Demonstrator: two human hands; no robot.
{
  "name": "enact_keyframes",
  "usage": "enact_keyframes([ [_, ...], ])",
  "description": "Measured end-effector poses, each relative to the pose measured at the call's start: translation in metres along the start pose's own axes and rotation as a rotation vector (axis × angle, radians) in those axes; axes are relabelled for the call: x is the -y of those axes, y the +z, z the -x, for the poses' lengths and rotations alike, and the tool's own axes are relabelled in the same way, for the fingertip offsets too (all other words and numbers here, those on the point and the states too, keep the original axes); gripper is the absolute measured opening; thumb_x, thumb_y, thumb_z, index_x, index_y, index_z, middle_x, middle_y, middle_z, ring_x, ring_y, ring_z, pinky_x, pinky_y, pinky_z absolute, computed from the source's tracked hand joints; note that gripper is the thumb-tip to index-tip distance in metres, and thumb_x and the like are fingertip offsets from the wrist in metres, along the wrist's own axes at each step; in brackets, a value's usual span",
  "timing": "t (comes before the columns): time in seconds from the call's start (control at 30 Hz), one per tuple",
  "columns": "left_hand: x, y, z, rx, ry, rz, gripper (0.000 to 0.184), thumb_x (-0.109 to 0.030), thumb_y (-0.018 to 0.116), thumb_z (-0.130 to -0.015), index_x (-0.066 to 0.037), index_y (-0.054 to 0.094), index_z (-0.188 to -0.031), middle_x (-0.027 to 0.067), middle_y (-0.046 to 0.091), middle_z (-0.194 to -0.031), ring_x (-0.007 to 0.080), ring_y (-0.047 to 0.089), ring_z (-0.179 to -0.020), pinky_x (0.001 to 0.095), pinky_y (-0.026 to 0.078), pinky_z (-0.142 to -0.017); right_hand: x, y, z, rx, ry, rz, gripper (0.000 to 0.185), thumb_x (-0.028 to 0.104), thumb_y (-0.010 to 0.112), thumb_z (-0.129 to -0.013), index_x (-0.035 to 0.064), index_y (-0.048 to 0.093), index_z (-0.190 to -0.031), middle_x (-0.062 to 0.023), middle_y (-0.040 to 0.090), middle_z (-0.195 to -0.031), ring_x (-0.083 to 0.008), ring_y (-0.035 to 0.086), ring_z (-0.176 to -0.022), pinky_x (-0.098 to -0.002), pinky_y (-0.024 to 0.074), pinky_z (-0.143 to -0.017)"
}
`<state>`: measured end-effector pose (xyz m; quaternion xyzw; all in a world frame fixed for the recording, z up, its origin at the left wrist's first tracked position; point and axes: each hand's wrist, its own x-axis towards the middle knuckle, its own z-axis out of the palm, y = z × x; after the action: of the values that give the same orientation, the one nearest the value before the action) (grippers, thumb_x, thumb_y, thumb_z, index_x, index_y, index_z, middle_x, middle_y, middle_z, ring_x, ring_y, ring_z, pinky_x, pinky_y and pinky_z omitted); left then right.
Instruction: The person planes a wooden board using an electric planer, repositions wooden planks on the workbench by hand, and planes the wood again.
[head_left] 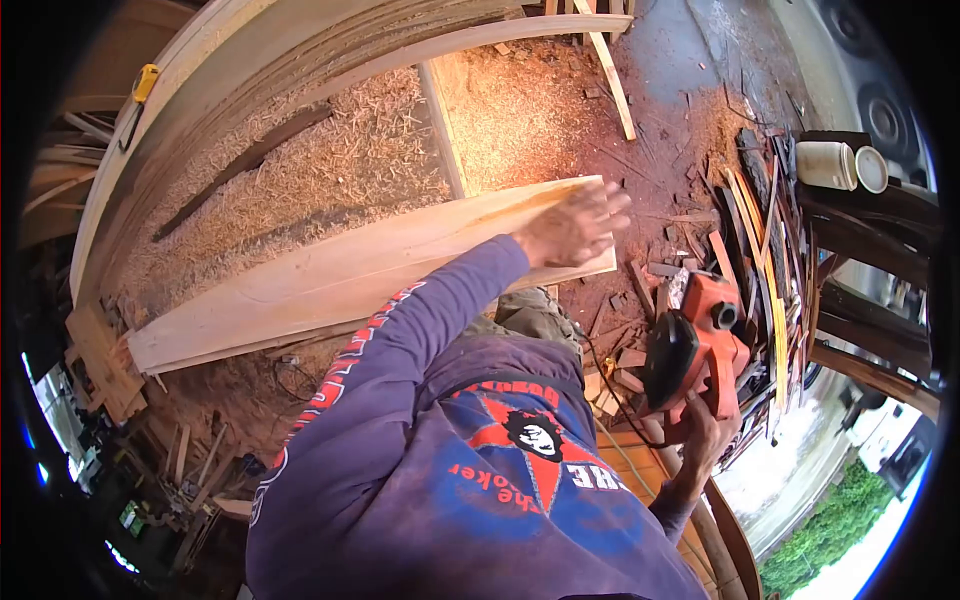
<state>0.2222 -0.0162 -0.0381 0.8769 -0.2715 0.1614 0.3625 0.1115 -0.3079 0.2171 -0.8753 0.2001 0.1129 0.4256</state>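
A long pale wooden board [330, 262] stretches across the middle of the view, its right end nearest my body. My left hand [575, 225] is at that right end, slightly blurred, with its fingers stretched out; whether the palm touches the wood I cannot tell. Off to the right, my right hand [706, 430] grips the handle of a red and black electric hand planer [712, 335]. The planer is held in the air, apart from the board, and a dark cord [597, 362] runs by it.
Wood shavings [375, 140] cover the surface beyond the board. A yellow tape measure [146, 82] sits on a large plank at upper left. Scrap strips [765, 250] are heaped at right, near a white container [826, 165]. Offcuts litter the ground.
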Motion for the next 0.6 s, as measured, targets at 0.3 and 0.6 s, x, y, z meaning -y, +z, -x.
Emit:
enact_keyframes([
  [0.3, 0.026, -0.262, 0.314, -0.551, -1.297, -0.649, 0.041, -0.03, 0.053, -0.105, -0.003, 0.059, -0.136, 0.0224, 0.046, -0.153, 0.0355, 0.04, -0.146, 0.0481, 0.03, -0.123, 0.07, 0.056, -0.124, 0.827, -0.677, 0.523, 0.024, 0.013, 0.074, -0.079, -0.0015, 0.064, -0.096, -0.0189, 0.064, -0.074, -0.0328, 0.064, -0.059, -0.0407, 0.0505, -0.059],
  [0.6, 0.002, -0.28, 0.473, -0.45, -1.717, -0.858, 0.071, -0.057, 0.03, -0.107, -0.011, 0.03, -0.161, 0.0169, 0.021, -0.17, 0.0385, 0.016, -0.157, 0.0572, 0.012, -0.124, 0.103, 0.115, -0.186, 1.211, -0.792, 0.818, 0.02, 0.009, 0.07, -0.076, 0.0012, 0.063, -0.092, -0.0222, 0.063, -0.07, -0.0424, 0.067, -0.066, -0.0445, 0.0532, -0.061],
])
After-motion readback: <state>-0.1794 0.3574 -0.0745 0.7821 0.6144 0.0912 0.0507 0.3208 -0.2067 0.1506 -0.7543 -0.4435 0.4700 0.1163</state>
